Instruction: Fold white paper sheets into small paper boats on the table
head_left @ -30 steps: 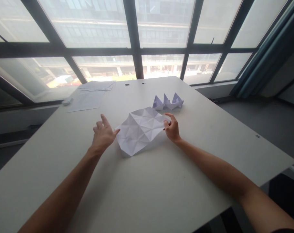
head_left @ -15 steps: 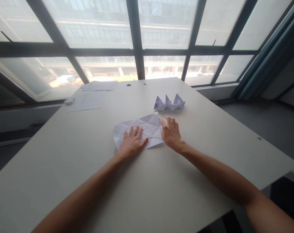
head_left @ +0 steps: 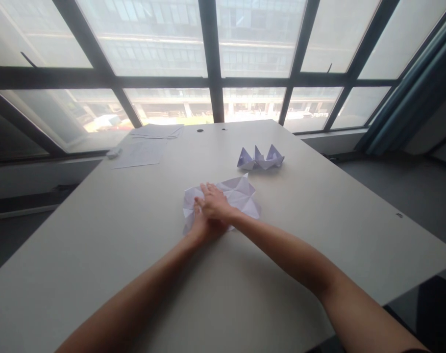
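A creased sheet of white paper (head_left: pixel 241 196) lies on the table in front of me, crossed by many fold lines, with its edges and corners lifting a little. My left hand (head_left: pixel 205 229) rests flat on its near left part, and most of its fingers are hidden. Over it reaches my right hand (head_left: pixel 215 202), crossing from the right with fingers stretched toward the paper's left half. Whether the right fingertips touch the paper or the left hand, I cannot tell. Neither hand is seen gripping anything. Beyond the sheet stands a folded paper piece with three points (head_left: pixel 260 158).
Flat paper sheets (head_left: pixel 140 153) lie at the table's far left, with a small white object (head_left: pixel 113 153) beside them. The white table (head_left: pixel 135 215) reaches toward large windows. A blue curtain (head_left: pixel 399 108) hangs at the right.
My right hand has moved left from the paper's right edge and now lies across my left hand. The paper's right side has risen slightly. The view has shifted a little.
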A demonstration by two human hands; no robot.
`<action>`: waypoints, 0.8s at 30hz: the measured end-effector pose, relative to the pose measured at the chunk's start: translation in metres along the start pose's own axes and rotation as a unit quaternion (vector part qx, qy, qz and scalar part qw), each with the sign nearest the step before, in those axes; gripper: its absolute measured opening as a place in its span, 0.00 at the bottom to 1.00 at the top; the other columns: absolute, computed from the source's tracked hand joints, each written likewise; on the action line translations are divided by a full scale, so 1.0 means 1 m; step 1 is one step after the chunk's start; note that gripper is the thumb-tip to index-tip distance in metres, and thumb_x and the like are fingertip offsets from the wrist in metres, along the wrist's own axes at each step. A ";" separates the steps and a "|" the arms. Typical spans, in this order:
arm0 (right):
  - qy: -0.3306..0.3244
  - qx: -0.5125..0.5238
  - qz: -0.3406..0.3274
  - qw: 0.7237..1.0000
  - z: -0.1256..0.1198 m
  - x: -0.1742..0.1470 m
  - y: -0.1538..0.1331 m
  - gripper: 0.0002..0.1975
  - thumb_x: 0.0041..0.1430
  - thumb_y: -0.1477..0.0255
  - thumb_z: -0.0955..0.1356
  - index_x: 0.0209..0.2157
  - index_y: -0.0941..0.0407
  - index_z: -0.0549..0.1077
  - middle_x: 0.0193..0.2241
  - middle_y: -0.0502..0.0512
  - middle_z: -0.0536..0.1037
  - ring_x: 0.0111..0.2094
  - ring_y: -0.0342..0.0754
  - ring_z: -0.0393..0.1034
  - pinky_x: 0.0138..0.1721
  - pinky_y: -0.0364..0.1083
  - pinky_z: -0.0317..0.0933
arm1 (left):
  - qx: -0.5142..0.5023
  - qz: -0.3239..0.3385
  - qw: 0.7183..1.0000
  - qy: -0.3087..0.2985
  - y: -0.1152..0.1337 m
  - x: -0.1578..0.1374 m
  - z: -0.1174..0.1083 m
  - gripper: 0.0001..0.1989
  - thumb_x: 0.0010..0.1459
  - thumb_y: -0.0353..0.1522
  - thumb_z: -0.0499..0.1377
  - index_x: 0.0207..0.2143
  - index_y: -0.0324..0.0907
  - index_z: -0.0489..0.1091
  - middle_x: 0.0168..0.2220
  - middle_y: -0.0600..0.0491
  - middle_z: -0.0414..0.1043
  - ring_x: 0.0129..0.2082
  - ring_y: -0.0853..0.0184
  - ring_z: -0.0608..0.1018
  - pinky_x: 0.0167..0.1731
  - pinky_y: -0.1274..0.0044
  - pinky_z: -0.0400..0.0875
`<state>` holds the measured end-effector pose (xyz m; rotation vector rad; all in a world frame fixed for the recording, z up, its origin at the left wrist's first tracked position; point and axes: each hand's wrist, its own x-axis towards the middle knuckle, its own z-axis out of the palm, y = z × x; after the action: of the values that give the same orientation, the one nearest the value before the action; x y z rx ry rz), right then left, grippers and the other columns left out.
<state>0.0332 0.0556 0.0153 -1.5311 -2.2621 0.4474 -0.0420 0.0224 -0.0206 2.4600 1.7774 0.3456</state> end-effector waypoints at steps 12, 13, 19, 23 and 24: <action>-0.066 -0.132 -0.029 0.989 -0.042 -0.024 0.130 0.34 0.68 0.55 0.53 0.68 0.59 0.48 0.69 0.61 0.45 0.69 0.52 0.36 0.66 0.55 0.34 | 0.039 -0.033 0.998 -0.034 -0.018 -0.003 -0.010 0.39 0.61 0.57 0.41 0.68 0.46 0.50 0.70 0.44 0.42 0.68 0.42 0.43 0.61 0.50 0.40; -0.061 -0.140 -0.025 0.988 -0.043 -0.025 0.133 0.33 0.68 0.55 0.53 0.68 0.59 0.48 0.69 0.60 0.45 0.69 0.52 0.36 0.66 0.55 0.34 | 0.046 -0.056 0.997 -0.024 -0.024 -0.001 -0.011 0.40 0.62 0.56 0.40 0.68 0.42 0.50 0.69 0.41 0.44 0.68 0.44 0.46 0.62 0.53 0.43; -0.031 -0.172 -0.004 0.985 -0.030 -0.042 0.124 0.33 0.68 0.57 0.52 0.68 0.60 0.49 0.69 0.63 0.46 0.69 0.54 0.37 0.66 0.60 0.29 | 0.071 -0.146 0.987 0.013 -0.063 0.011 -0.018 0.38 0.65 0.52 0.39 0.66 0.33 0.52 0.67 0.35 0.49 0.67 0.51 0.53 0.61 0.53 0.47; -0.004 -0.176 0.019 0.984 -0.026 -0.066 0.105 0.32 0.68 0.61 0.54 0.66 0.66 0.52 0.68 0.70 0.46 0.69 0.59 0.37 0.65 0.63 0.30 | 0.071 -0.130 0.989 -0.021 -0.080 0.016 -0.022 0.38 0.65 0.53 0.36 0.68 0.39 0.48 0.69 0.40 0.43 0.68 0.50 0.47 0.60 0.45 0.39; 0.009 -0.177 0.006 0.984 -0.028 -0.073 0.100 0.31 0.67 0.62 0.55 0.66 0.66 0.53 0.68 0.70 0.45 0.69 0.60 0.36 0.65 0.64 0.28 | 0.075 -0.121 0.989 -0.028 -0.082 0.016 -0.025 0.37 0.65 0.52 0.35 0.68 0.41 0.48 0.69 0.42 0.43 0.69 0.49 0.46 0.60 0.44 0.37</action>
<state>0.1527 0.0254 -0.0150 -1.7047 -2.4152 0.0313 -0.1189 0.0623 -0.0110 2.2816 2.1177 0.1260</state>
